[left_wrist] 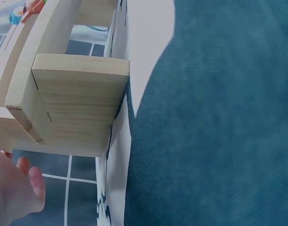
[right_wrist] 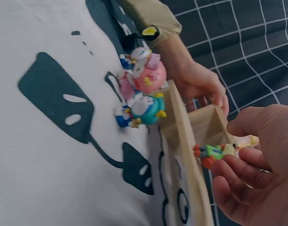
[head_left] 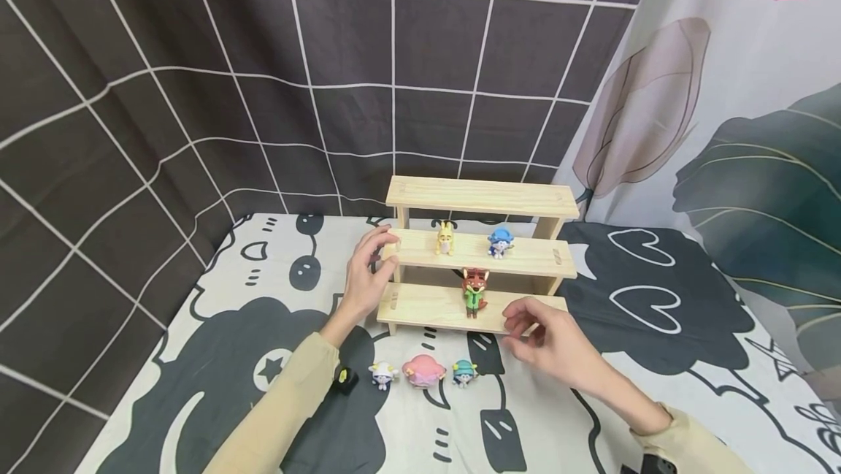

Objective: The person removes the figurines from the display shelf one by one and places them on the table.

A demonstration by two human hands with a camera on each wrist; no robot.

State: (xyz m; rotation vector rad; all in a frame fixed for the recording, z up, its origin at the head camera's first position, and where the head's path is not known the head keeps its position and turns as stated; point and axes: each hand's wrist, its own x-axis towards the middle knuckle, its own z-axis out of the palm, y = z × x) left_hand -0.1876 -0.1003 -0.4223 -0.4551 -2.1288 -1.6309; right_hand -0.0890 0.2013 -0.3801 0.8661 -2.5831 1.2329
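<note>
Head view gives us the pale three-step wooden display shelf standing on the black-and-white cartoon-print cloth, and we place everything else from it. Our left hand is at the shelf's left end, fingers curled round the end of the middle step, thumb against its front edge; the left wrist view shows only that end panel close up with our fingertips below it. Our right hand sits at the front edge of the lowest step, towards its right end, fingers loosely curled and holding nothing that we can see; whether the fingertips touch the wood we cannot tell.

On the lowest step, just left of our right hand, stands an orange fox figurine in a green shirt, upright and near the front edge. On the middle step stand a small yellow figurine and a blue-hatted figurine, near each other around the middle. The top step is bare wood.

On the cloth in front of the shelf, between our two forearms, lie three more: a white figurine, a round pink figurine and a teal-capped figurine, in a row close together. Open cloth stretches right of the shelf, and left of it up to the dark grid-patterned curtain.
</note>
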